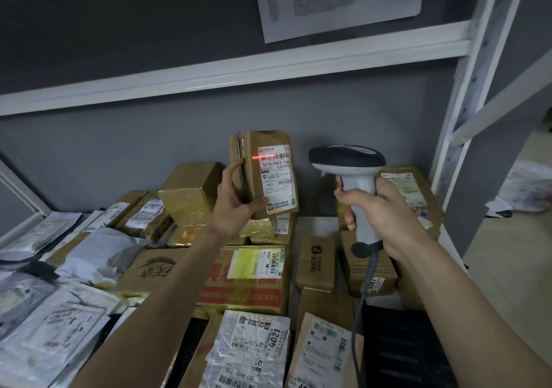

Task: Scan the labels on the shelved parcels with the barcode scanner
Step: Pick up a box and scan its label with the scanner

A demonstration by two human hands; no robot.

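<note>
From the head view, your left hand (pixel 236 199) grips a brown parcel (pixel 263 175) upright, long axis vertical, label (pixel 276 175) facing you; your right hand (pixel 385 208), just beside it, wraps the barcode scanner (pixel 348 160), whose red line touches only the barcode's left edge; many shelved parcels below look unscanned

We see open air above the parcels (pixel 239 274), capped by the white shelf beam (pixel 239 73); steel upright (pixel 466 112) blocks right.
</note>
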